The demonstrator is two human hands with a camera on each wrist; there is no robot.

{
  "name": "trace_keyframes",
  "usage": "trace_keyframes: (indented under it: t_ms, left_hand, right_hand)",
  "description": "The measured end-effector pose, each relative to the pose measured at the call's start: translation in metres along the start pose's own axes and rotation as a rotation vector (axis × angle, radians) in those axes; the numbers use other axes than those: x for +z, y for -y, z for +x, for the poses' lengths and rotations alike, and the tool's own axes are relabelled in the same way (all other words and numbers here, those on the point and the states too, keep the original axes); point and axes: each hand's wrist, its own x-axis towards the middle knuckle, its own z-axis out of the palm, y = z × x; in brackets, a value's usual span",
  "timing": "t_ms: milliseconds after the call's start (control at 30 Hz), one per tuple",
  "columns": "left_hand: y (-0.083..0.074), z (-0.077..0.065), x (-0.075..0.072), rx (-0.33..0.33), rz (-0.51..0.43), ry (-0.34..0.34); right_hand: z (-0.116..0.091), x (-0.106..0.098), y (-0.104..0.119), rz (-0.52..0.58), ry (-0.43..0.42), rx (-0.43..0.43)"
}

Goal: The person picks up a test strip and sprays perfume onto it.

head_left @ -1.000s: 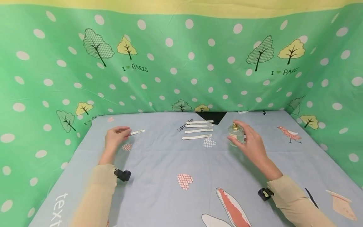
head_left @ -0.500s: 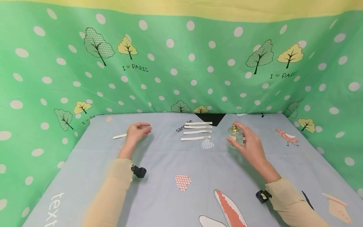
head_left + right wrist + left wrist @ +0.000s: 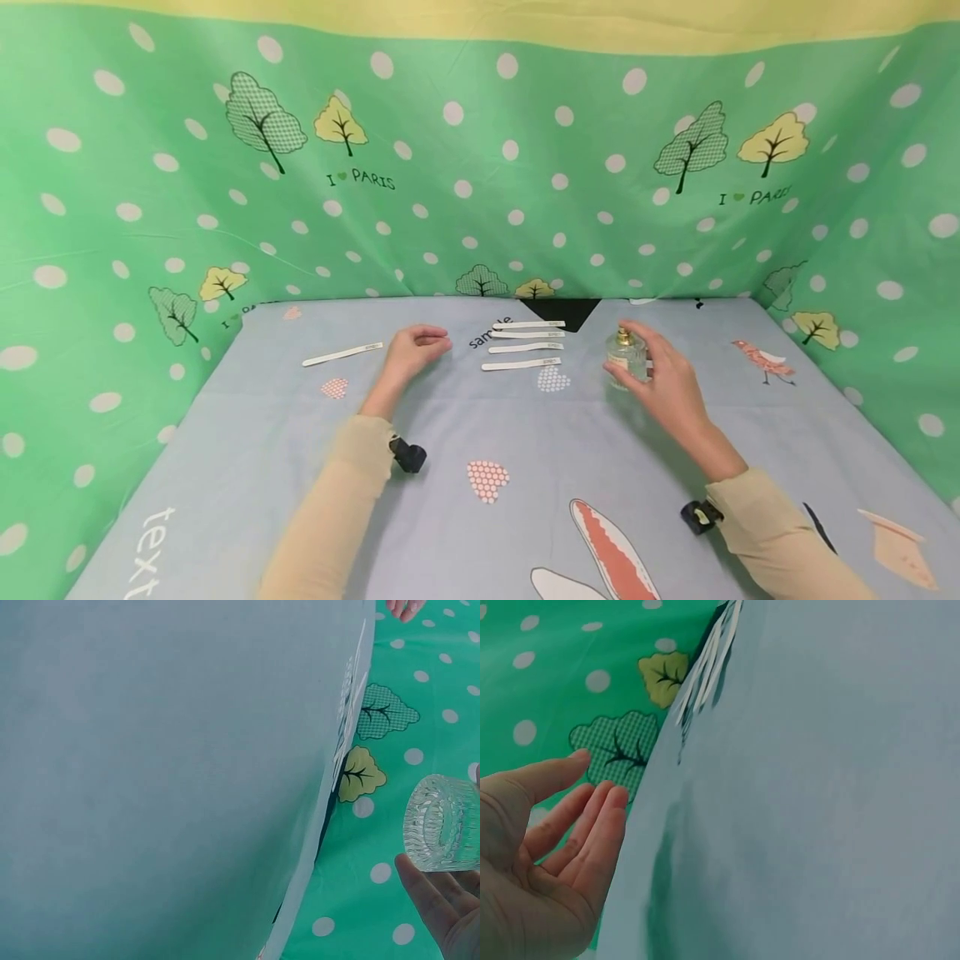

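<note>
My right hand holds a clear glass perfume bottle with a gold spray neck, thumb on the near side and fingers at the far side and top. In the right wrist view the ribbed base of the bottle shows, lifted off the cloth. My left hand hovers over the table with nothing in it, its fingers loosely bent in the left wrist view. Left of it a single white paper test strip lies on the cloth. Several more white strips lie in a stacked row between my hands.
A blue-grey printed cloth covers the table. Green dotted fabric hangs behind it and along both sides. A dark camera is strapped at the left wrist and another camera at the right.
My left hand has let go of the single strip, leaving it on the cloth at the left, and has moved right toward the row of strips. My right hand stays nearly still with the perfume bottle.
</note>
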Motion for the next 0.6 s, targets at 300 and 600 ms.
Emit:
trace_keyframes:
  t_ms: [300,600]
  left_hand:
    - [0.001,0.002,0.028,-0.02,-0.043,0.046]
    - [0.002,0.001,0.043,-0.019,-0.073,0.112]
  right_hand:
    - [0.0,0.0,-0.001,-0.01,-0.008,-0.012]
    - [0.0,0.001,-0.001,-0.024,0.0,-0.009]
